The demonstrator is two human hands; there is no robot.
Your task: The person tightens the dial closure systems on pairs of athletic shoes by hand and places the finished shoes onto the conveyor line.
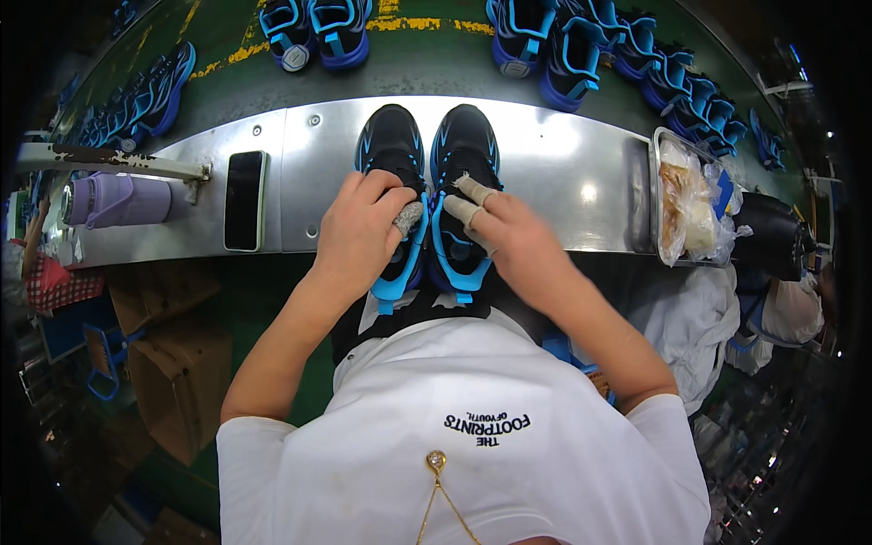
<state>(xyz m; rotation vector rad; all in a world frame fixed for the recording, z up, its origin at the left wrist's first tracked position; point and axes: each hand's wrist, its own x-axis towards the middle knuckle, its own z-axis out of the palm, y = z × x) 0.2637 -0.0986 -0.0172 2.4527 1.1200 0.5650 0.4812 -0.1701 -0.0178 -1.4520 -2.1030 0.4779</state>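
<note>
Two black sneakers with bright blue trim stand side by side on the metal ledge, toes pointing away from me and heels toward my lap. My left hand (363, 218) is curled over the lace area of the left sneaker (391, 136), and a wrapped finger presses at its collar. Over the tongue of the right sneaker (463, 136), my right hand (513, 236) bends its fingers, two of them in pale finger wraps. Both hands grip at the shoe openings; the fingertips are partly hidden.
On the ledge (318, 195) lies a phone (245, 201) at left, beside a purple bottle (127, 200). A metal tray (666, 245) with plastic-bagged items sits at right. Beyond, a green belt (436, 64) carries more sneakers (572, 59). Cardboard boxes (177, 391) stand at lower left.
</note>
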